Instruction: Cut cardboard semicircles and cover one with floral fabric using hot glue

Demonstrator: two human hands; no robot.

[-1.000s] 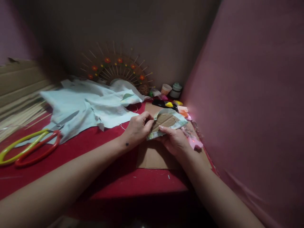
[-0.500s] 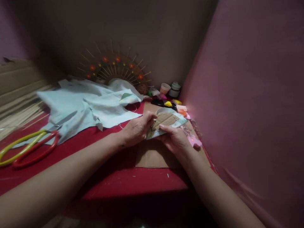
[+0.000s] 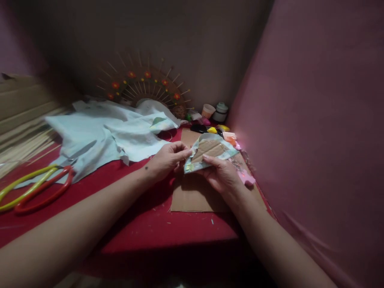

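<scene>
My right hand (image 3: 222,172) grips a small cardboard piece (image 3: 211,150) from the right, thumb on top and fingers underneath. Pale blue patterned fabric is folded over the edges of this piece, leaving bare brown cardboard in its middle. At its left edge, my left hand (image 3: 169,160) pinches the fabric border between thumb and fingers; the exact contact is small and dim. Both hands hold the piece above a flat cardboard sheet (image 3: 195,196) on the red-covered table (image 3: 144,228).
Crumpled pale blue cloth (image 3: 99,128) covers the table's left half, with scissors (image 3: 64,170) with yellow and red handles resting on it. Thin sticks (image 3: 33,148) lie far left. A decorated semicircular piece (image 3: 147,80), a cup (image 3: 208,111) and a jar (image 3: 221,112) stand at the back.
My left hand has drawn back from over the piece to its left edge, and its fingers have straightened somewhat. The fabric-edged piece has tilted slightly, showing more cardboard.
</scene>
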